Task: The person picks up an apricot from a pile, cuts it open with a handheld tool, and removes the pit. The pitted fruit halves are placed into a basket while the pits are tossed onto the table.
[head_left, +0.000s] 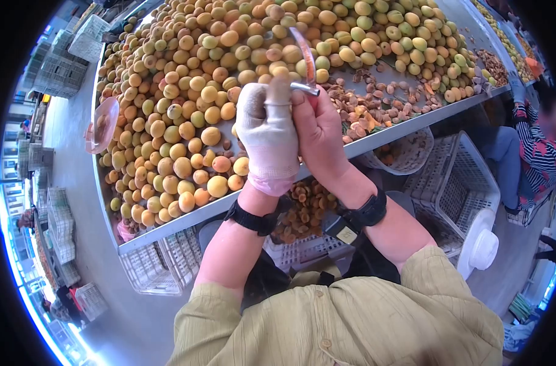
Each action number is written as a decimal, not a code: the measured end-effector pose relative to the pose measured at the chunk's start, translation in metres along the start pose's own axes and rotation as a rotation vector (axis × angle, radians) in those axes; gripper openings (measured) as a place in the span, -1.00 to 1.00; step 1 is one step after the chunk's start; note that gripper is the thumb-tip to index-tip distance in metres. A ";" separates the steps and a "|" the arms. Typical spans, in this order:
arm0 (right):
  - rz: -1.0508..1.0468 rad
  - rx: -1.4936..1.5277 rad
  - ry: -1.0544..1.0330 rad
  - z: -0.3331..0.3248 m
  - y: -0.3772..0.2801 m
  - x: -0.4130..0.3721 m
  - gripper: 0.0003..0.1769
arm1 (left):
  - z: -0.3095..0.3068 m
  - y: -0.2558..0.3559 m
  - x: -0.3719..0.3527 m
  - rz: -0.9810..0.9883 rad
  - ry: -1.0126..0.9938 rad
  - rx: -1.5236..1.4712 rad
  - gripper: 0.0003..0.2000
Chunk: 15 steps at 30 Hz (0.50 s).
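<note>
My right hand [317, 122], bare with a black wristband, is closed around a small curved knife [305, 55]. Its hooked blade points up, and a short metal tube [305, 89] sits crosswise at its base. My left hand [267, 125] wears a white glove with a pink cuff and presses against the right hand. The gloved fingers are curled; what they hold, if anything, is hidden, and the fingertips are blurred. Beneath and beyond both hands lies a big heap of yellow-orange apricots [186, 97]. Brown pits and apricot scraps [375, 100] lie right of the knife.
A metal-edged table [180, 222] bears the apricots. Below it stand a crate of apricot halves [308, 244], white plastic crates [147, 265], a white basket [406, 155] and a grey crate [452, 183]. A co-worker in a striped top [537, 146] sits at the right.
</note>
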State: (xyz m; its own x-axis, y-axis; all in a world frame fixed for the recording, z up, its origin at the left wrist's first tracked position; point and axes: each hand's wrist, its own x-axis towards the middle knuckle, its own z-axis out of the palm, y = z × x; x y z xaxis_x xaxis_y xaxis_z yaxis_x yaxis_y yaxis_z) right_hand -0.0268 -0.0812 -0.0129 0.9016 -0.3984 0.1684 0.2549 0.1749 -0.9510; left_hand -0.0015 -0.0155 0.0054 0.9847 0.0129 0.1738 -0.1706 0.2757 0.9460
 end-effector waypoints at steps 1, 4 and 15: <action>0.002 0.001 0.000 0.002 0.001 0.000 -0.70 | -0.001 -0.005 0.002 0.091 0.001 0.055 -0.80; 0.206 0.254 0.034 0.004 -0.002 0.000 -0.64 | -0.010 -0.009 0.008 0.278 -0.085 0.411 -0.81; 0.894 0.542 -0.175 -0.021 -0.009 0.008 -0.57 | -0.004 0.019 0.009 0.099 -0.084 0.210 -0.72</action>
State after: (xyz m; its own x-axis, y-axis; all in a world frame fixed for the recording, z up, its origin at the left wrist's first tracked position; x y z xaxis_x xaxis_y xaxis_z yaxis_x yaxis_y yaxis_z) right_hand -0.0290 -0.1049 -0.0079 0.8651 0.2012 -0.4594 -0.4433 0.7354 -0.5125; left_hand 0.0040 -0.0065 0.0238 0.9578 -0.0523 0.2825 -0.2787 0.0707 0.9578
